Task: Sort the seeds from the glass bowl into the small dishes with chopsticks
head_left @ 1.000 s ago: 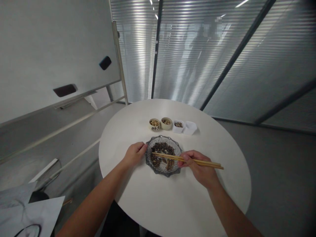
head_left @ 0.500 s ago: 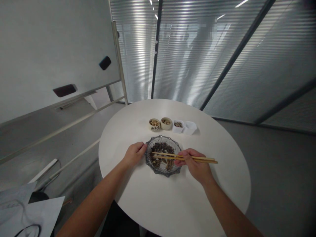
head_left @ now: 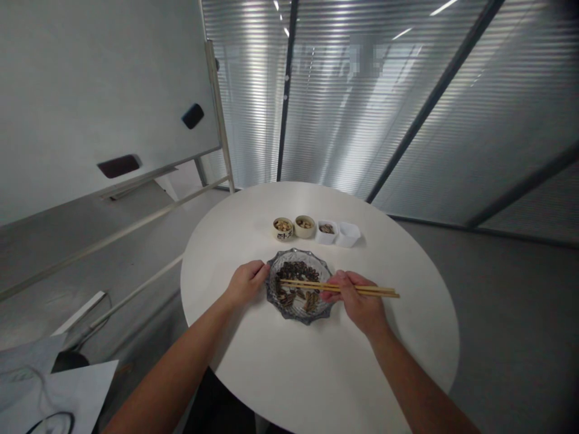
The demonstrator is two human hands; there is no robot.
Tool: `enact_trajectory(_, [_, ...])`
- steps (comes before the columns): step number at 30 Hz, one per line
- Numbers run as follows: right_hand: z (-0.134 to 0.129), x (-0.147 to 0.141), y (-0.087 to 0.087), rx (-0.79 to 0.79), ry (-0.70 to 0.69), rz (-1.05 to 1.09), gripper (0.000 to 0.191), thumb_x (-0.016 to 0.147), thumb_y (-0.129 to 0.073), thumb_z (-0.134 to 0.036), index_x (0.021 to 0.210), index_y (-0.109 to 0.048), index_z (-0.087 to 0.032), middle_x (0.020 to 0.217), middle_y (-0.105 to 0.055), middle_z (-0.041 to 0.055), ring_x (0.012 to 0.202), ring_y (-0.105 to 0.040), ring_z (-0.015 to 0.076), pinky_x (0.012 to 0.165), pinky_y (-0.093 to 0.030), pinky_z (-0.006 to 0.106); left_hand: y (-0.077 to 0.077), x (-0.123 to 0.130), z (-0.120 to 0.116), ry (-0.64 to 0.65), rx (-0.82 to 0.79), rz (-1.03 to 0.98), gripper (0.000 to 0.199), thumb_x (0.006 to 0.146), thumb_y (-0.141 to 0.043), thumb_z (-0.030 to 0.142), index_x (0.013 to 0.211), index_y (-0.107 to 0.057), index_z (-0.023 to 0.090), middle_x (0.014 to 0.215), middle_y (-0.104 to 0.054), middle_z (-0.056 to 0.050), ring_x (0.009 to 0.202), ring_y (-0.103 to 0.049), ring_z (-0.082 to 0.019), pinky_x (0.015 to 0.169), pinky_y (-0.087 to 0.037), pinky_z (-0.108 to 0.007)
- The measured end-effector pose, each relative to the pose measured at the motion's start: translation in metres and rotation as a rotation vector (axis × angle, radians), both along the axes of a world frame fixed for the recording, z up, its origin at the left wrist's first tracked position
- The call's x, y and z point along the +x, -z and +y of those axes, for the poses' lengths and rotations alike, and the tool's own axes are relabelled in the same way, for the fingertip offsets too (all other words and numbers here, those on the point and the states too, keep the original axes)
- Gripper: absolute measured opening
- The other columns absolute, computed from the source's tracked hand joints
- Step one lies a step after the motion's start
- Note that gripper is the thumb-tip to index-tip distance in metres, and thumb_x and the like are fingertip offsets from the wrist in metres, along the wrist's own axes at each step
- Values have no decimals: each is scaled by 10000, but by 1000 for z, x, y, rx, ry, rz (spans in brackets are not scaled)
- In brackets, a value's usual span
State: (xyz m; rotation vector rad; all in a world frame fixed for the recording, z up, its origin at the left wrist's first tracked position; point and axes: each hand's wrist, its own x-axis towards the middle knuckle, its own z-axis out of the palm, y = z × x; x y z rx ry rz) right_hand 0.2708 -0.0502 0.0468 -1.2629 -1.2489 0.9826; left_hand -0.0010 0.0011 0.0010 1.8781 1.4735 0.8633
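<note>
The right hand (head_left: 359, 304) is pinching wooden chopsticks (head_left: 362, 290) above sunflower seeds (head_left: 296, 270), while the curled left hand (head_left: 246, 284) is steadying the patterned plate (head_left: 298, 317) at its rim.

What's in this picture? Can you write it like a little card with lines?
Right hand: holds two wooden chopsticks, tips over the plate
Left hand: curled at the edge of the plate
Plate: holds dark striped seeds
Behind the plate: two small round cups and two white square dishes, in a row
Under it all: round white table
</note>
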Motion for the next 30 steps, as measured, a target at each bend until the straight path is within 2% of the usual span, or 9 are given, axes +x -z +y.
enact_trajectory(4, [-8,-2,-1,167,-56,-195,445,960,-574,-571,724,-702,-216,614,-746,60,533,-735,230,519,-634,316,1,1,0,-12,-7,-24,465,970,-409,528,665,-515,194,638,-480,15,646,-441,-135,597,-332,-257])
enact_trajectory(8, [-17,-4,3,348,-107,-366,366,988,-569,-463,760,-736,-232,696,-768,53,642,-757,218,632,-642,310,1,1,-1,-20,-12,-40,470,965,-418,533,656,-520,195,632,-484,11,639,-434,-136,584,-332,-255])
enact_trajectory(10, [-18,-6,8,314,-94,-290,370,992,-564,-470,770,-735,-228,708,-770,59,638,-759,225,620,-649,321,1,1,-1,-17,-6,-37,473,964,-418,535,655,-528,195,629,-491,9,637,-434,-137,585,-335,-257])
enact_trajectory(13, [-17,-9,17,168,-40,-80,410,980,-568,-530,778,-725,-210,706,-772,73,594,-758,249,557,-658,349,0,0,-1,-7,10,-19,474,968,-414,534,658,-532,196,631,-497,10,643,-448,-138,599,-343,-260])
enact_trajectory(16, [-14,-9,23,115,19,8,423,952,-597,-568,778,-727,-205,718,-778,78,607,-766,266,574,-670,372,0,0,0,-10,10,-6,479,971,-405,536,657,-526,196,633,-498,13,640,-448,-136,600,-340,-260])
enact_trajectory(19, [-14,-7,23,124,14,-3,418,956,-596,-560,781,-729,-205,721,-777,77,622,-768,262,589,-671,371,0,0,0,-14,-4,-4,477,971,-405,536,662,-531,196,639,-505,10,639,-446,-136,592,-332,-262])
enact_trajectory(22, [-16,-4,17,135,-73,-75,381,962,-603,-524,793,-731,-207,721,-775,70,623,-765,246,590,-661,348,1,1,0,-14,-7,-5,470,968,-411,529,657,-528,196,639,-504,7,640,-446,-139,589,-326,-265])
enact_trajectory(27, [-15,-1,3,136,-150,-178,240,852,-757,-449,793,-706,-222,663,-746,30,575,-723,201,525,-602,277,1,1,-1,-14,-17,1,472,970,-397,535,666,-521,196,644,-499,7,656,-456,-142,601,-329,-262])
enact_trajectory(30, [-14,-1,0,154,-175,-193,218,835,-774,-401,781,-671,-216,664,-712,16,559,-683,176,507,-567,259,1,1,-1,-6,-9,-1,482,974,-391,544,660,-508,196,645,-500,10,653,-451,-138,599,-323,-258])
